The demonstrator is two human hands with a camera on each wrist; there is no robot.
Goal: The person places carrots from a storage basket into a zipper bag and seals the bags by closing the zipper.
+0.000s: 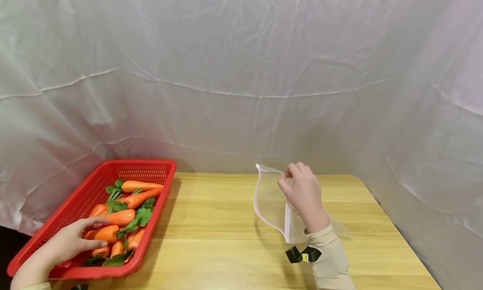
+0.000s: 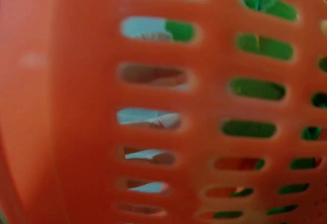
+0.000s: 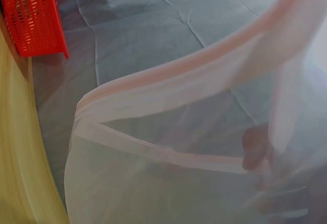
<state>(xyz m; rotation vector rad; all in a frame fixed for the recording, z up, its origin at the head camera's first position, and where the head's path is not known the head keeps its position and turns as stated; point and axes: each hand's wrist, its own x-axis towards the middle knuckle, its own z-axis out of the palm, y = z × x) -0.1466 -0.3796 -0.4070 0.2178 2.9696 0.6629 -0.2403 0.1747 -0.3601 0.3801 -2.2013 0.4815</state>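
Inside the red basket (image 1: 171,172), my left hand (image 1: 69,242) reaches over the carrots from the near left side. Its fingers and thumb are spread on either side of an orange carrot (image 1: 107,234) with green leaves. The left wrist view shows only the slotted basket wall (image 2: 87,132) up close, so that hand is hidden there. Over the right part of the table, my right hand (image 1: 303,189) pinches the rim of a clear zip bag (image 1: 269,193). The bag's mouth gapes to the left, edged by a pale pink zip strip. Through the film in the right wrist view, a fingertip (image 3: 254,147) shows.
Several more carrots (image 1: 141,198) with green leaves lie in the basket at the left of the wooden table (image 1: 211,223). A pale grey cloth (image 1: 241,126) hangs behind the table and down both sides. A small black device (image 1: 302,254) sits at the right wrist.
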